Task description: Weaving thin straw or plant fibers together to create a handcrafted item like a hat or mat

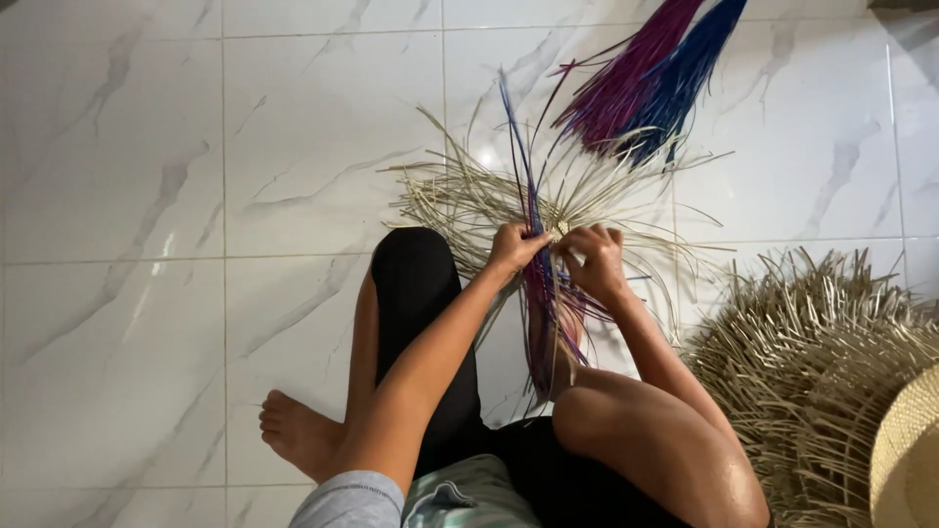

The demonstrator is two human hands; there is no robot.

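Pale tan straw strands [469,200] fan over the white, grey-veined marble floor [147,196]. Far right, a magenta and dark blue bundle [650,83]. Purple-blue strips [543,293] cross the weave; straw-coloured mat [802,372] near right.

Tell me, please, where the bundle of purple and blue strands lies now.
In the head view, the bundle of purple and blue strands lies on the white tiled floor at the upper right, just beyond the natural straw weaving.
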